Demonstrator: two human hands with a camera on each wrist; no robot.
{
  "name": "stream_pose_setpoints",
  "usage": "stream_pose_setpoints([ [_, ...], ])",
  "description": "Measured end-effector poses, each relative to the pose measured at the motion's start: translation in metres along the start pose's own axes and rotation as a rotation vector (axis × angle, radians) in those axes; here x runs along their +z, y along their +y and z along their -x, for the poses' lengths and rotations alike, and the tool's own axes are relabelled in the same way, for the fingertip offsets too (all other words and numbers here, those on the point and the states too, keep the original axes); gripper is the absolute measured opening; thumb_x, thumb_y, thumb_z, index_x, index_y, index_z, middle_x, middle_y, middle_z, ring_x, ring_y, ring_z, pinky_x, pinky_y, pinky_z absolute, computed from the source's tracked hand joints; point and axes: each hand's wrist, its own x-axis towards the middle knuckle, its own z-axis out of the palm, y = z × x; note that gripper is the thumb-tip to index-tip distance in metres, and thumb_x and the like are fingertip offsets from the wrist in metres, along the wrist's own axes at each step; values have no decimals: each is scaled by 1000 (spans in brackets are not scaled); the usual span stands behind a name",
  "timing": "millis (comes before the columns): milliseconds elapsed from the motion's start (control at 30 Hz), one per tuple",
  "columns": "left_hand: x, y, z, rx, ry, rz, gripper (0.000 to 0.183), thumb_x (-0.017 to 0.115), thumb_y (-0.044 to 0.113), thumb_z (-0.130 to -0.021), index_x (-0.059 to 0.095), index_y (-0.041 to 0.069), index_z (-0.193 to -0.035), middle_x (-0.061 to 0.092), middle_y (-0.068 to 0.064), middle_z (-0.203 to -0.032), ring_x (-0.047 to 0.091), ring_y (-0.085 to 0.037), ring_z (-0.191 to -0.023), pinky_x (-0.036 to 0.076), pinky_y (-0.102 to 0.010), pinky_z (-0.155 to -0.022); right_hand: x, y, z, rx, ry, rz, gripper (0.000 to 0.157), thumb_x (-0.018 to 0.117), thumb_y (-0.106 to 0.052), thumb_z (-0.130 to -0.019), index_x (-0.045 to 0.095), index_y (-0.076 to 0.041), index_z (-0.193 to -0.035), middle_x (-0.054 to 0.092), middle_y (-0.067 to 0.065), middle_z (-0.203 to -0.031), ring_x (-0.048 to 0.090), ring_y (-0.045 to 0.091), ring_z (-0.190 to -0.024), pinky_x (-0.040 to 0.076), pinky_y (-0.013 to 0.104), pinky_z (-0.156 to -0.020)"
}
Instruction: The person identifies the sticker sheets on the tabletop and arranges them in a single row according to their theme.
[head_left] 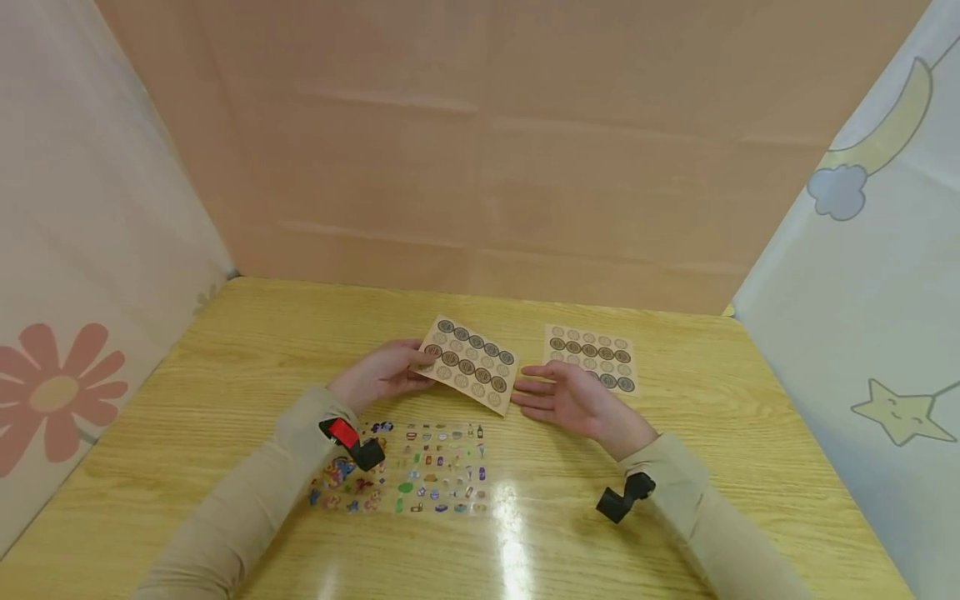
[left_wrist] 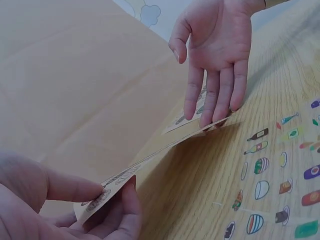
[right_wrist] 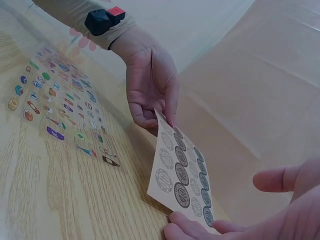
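our left hand (head_left: 384, 373) pinched one of two stamp-printed sheets (head_left: 470, 364); our right hand (head_left: 576, 404), fingers extended, was just beside it.

Beige, black and a dash of red

A pale beige fabric left sleeve (head_left: 225, 508), creased into folds, and a matching pale beige fabric right sleeve (head_left: 720, 517) reach the wrists. A small, angular black left-wrist camera (head_left: 367, 455) bears a bright red patch (head_left: 345, 433); the small, angular right-wrist camera (head_left: 615, 505) shows plain black. The left hand (head_left: 384, 373) and right hand (head_left: 577, 400) are bare
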Motion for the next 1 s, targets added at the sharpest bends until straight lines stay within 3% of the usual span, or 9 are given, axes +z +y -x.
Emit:
stream_pose_setpoints([
  [300, 9, 3, 7, 39, 20, 56, 49, 49, -1, -97, 36, 0, -144, 56, -14, -120, 64, -19, -94, 42, -44, -101, -5, -2, -1, -22, 60, -42, 53, 31, -17, -101, 17, 7, -145, 26, 28, -148, 31, 40, -135, 29, 43, -111],
  [567, 18, 4, 13, 95, 46, 126, 46, 51, -3, -96, 38, -3, -141, 54, -16, -125, 60, -23, -103, 40, -46, -103, -5, -9, 1, -104, 41, -139, 55, 29, -14, -101, 11, 5, -150, 15, 23, -154, 21, 37, -140, 25, 41, -113],
  [800, 30, 1, 22, 128, 55, 252, 47, 51, -3, -95, 37, -2, -140, 50, -14, -125, 58, -20, -104, 44, -39, -100, 5, -14, 4, -149, 31, -234, 52, 34, -5, -101, 16, -1, -150, 36, 20, -142, 49, 31, -122, 33, 40, -109],
  [1000, 41, -12, 30, 132, 1, 330, 45, 51, -3, -96, 41, 0, -139, 56, -16, -129, 62, -23, -106, 46, -39, -97, 13, -19, 8, -200, 66, -210, 61, 34, 8, -97, 10, -3, -152, 37, 20, -140, 60, 23, -109, 38, 38, -104],
])
